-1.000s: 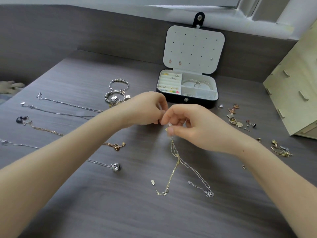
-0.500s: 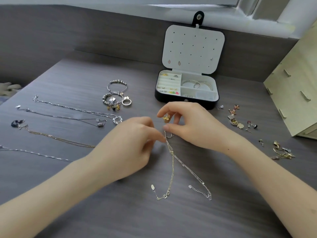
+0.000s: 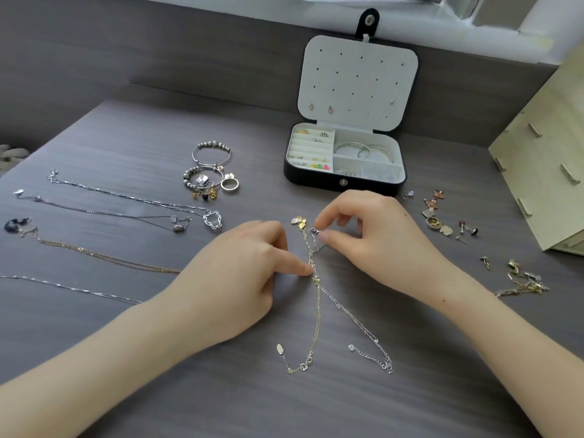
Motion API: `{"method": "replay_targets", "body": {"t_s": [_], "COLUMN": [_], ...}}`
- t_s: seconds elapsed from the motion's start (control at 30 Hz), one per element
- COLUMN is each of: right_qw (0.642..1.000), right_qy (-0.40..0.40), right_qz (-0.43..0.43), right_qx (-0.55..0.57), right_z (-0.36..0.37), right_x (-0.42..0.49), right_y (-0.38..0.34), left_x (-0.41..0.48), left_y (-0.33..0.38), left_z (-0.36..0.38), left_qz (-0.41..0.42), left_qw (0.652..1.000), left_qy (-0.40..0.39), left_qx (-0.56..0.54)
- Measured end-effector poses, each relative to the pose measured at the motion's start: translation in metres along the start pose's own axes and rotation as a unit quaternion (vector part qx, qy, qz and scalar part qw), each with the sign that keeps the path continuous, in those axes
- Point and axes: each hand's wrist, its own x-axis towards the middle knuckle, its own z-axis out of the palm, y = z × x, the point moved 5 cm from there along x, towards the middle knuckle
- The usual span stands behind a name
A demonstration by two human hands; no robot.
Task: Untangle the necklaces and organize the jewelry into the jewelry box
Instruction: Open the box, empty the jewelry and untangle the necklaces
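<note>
Your left hand (image 3: 240, 279) pins the tangled necklaces (image 3: 316, 279), grip unclear; right hand (image 3: 373, 235) pinches the silver chain (image 3: 357, 323). Four straightened necklaces (image 3: 104, 255) wait; jewelry box (image 3: 344, 181) part-filled.

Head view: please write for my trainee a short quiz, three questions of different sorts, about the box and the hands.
1. True or false: the jewelry box is closed.
2. Where do the silver bangles lie? A) on the table B) in a compartment of the box C) on the lid
3. Fill in: of the two tangled chains, the right hand pinches the ___ one.
Key: 1 false; 2 B; 3 silver.
</note>
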Motion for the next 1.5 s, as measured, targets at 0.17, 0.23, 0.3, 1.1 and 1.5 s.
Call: {"method": "replay_targets", "body": {"t_s": [0.17, 0.23, 0.3, 1.1, 1.5], "right_qw": [0.998, 0.995, 0.993, 0.987, 0.98], "right_qy": [-0.033, -0.047, -0.055, -0.076, -0.149], "right_qz": [0.048, 0.078, 0.098, 0.128, 0.125], "right_qx": [-0.028, -0.032, -0.025, 0.057, 0.038], "right_z": [0.006, 0.01, 0.011, 0.007, 0.005], "right_x": [-0.011, -0.013, -0.014, -0.011, -0.013], "right_y": [-0.004, -0.001, 0.002, 0.007, 0.002], "left_x": [-0.002, -0.002, -0.002, 0.005, 0.004], "left_y": [0.002, 0.001, 0.0, 0.012, 0.009], "left_z": [0.002, 0.002, 0.001, -0.003, -0.001], "left_qz": [0.019, 0.02, 0.016, 0.107, 0.098], "left_qw": [1.0, 1.0, 1.0, 0.987, 0.988], "left_qy": [0.0, 0.0, 0.0, -0.006, -0.013], "left_qx": [-0.002, -0.004, -0.005, 0.119, 0.12]}}
